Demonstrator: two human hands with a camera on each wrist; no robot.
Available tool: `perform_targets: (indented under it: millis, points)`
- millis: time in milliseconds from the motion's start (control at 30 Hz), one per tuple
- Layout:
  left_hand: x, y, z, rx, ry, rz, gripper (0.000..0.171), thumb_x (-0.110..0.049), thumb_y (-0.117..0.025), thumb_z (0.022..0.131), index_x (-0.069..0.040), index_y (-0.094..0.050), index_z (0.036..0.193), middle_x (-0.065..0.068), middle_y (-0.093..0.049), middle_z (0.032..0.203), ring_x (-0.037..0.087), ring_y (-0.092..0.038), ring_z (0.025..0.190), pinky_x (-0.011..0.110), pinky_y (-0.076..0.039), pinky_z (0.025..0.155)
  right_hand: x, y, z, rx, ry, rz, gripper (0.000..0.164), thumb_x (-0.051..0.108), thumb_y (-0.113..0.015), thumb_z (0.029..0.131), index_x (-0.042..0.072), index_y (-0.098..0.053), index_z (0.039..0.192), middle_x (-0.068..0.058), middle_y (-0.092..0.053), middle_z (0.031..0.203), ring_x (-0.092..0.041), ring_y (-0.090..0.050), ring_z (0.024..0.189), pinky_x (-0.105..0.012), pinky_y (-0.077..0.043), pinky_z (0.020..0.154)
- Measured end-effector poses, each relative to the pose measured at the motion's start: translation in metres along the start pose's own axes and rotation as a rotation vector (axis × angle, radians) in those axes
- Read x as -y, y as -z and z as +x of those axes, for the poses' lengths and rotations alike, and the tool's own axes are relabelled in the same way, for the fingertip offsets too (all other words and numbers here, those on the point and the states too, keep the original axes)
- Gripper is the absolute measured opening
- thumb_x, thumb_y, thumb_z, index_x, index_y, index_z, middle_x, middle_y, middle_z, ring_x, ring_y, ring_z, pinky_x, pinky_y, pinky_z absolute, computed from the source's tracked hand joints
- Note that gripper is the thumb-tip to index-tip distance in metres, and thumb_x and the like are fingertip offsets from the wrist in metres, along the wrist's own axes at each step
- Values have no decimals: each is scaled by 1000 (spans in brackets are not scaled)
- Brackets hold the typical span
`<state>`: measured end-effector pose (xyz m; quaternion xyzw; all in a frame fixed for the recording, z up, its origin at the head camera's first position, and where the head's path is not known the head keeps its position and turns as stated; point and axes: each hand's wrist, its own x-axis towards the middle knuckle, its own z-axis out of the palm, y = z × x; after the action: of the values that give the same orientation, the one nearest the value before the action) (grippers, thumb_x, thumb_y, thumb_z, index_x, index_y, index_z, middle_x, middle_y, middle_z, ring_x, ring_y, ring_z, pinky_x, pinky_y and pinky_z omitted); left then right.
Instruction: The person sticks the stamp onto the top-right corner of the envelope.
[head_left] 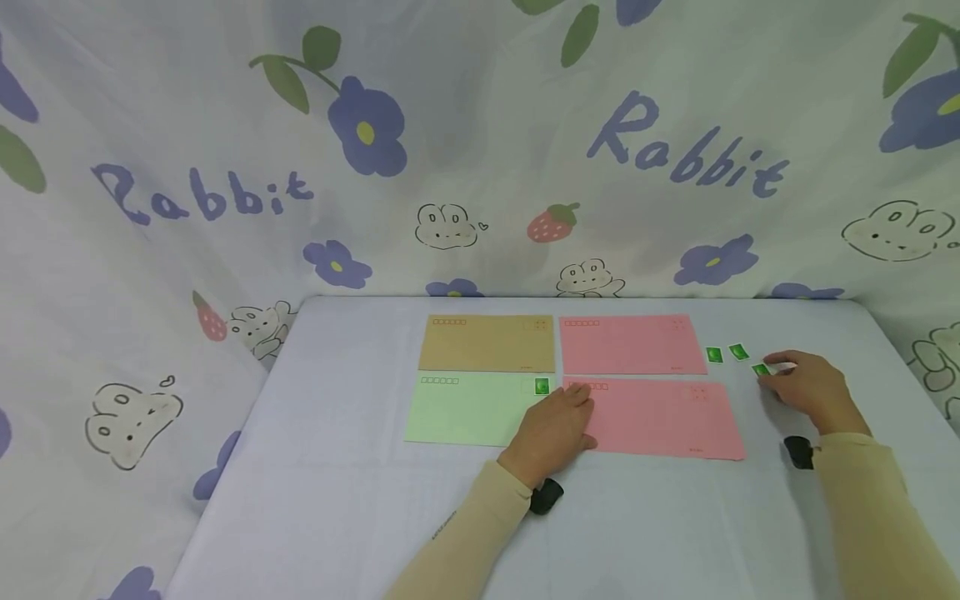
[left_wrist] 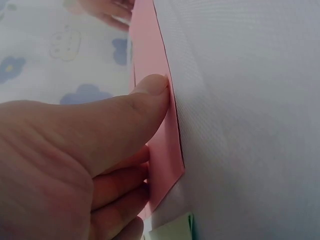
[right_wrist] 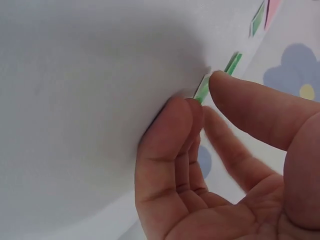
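My left hand (head_left: 551, 429) rests over the left end of the front pink envelope (head_left: 660, 425). In the left wrist view its thumb (left_wrist: 150, 87) lies along that envelope's near edge, with the other fingers on its face. To the left lies a light green envelope (head_left: 465, 412) with a green stamp (head_left: 542, 386) at its upper right corner. Over on the right, my right hand (head_left: 813, 392) pinches another green stamp (right_wrist: 202, 89) between thumb and fingertips, close over the table. Two more green stamps, one nearer (head_left: 738, 352) and one farther (head_left: 714, 355), lie beside it.
A brown envelope (head_left: 487, 346) and a second pink envelope (head_left: 630, 346) form the back row. Everything lies on a white-covered table (head_left: 315, 517). Behind it hangs a patterned cloth (head_left: 480, 150) with flowers and rabbits.
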<state>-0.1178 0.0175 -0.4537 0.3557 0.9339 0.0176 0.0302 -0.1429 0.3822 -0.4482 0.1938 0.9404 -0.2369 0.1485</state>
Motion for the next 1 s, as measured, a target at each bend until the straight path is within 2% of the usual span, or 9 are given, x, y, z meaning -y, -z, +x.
perform_targets:
  millis: [167,533,733,1000]
  points:
    - [0,0,0,0,1,-3,52,-45,-65,83,-11,-59,121,2,-46,139,12,-38,131,25,-28,109,-3,-1,1,4,34,6,52,20,-61,86,-4,-44,129,-31,-50,112,-40,-49,91,-42,-45,64]
    - [1,-2,0,-23,-7,-16,51,-44,-66,82,-10,-60,120,4,-48,137,14,-40,129,26,-30,108,-4,-2,0,-38,38,43,49,21,-62,85,-3,-48,125,-28,-54,107,-36,-50,86,-35,-42,59]
    - [0,-1,0,-11,-2,-23,52,-44,-65,83,-10,-59,122,3,-46,139,13,-38,131,25,-28,109,-4,-4,2,-38,10,55,48,21,-61,86,-3,-48,126,-29,-51,111,-38,-49,90,-40,-44,61]
    - [0,1,0,-1,3,-28,52,-43,-65,83,-10,-59,122,3,-46,139,13,-38,131,24,-27,109,0,-4,4,-34,-20,66,45,19,-60,86,-3,-49,125,-32,-45,119,-43,-49,97,-36,-46,60]
